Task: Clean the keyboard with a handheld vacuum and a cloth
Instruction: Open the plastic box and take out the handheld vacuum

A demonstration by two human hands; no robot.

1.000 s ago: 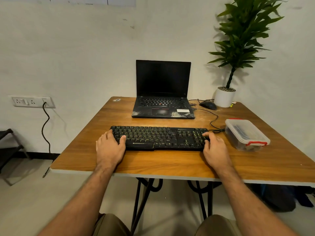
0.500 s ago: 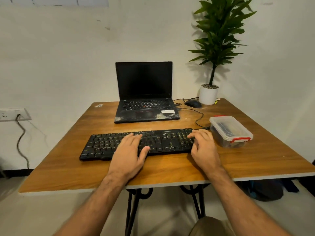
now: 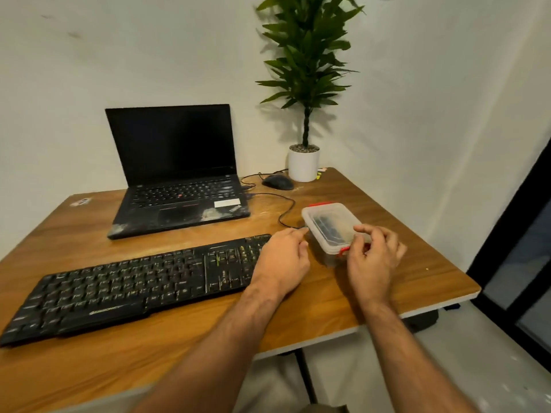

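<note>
A long black keyboard [image 3: 134, 287] lies on the wooden table [image 3: 402, 248], slanting from near left to far right. At its right end stands a clear plastic box [image 3: 329, 225] with a lid and red clips; something dark lies inside. My left hand [image 3: 283, 260] rests over the keyboard's right end, fingertips against the box's left side. My right hand [image 3: 374, 257] is at the box's near right corner, fingers curled around the red clip there. No vacuum or cloth is visible.
An open black laptop [image 3: 179, 180] with a dusty palm rest stands behind the keyboard. A black mouse [image 3: 278, 182] and its cable lie beside a white pot [image 3: 303, 165] holding a tall plant. The table's right edge is close to a dark door frame [image 3: 512, 234].
Both hands left the keyboard and moved right to the plastic box. The view swung right, so the keyboard now sits at the left.
</note>
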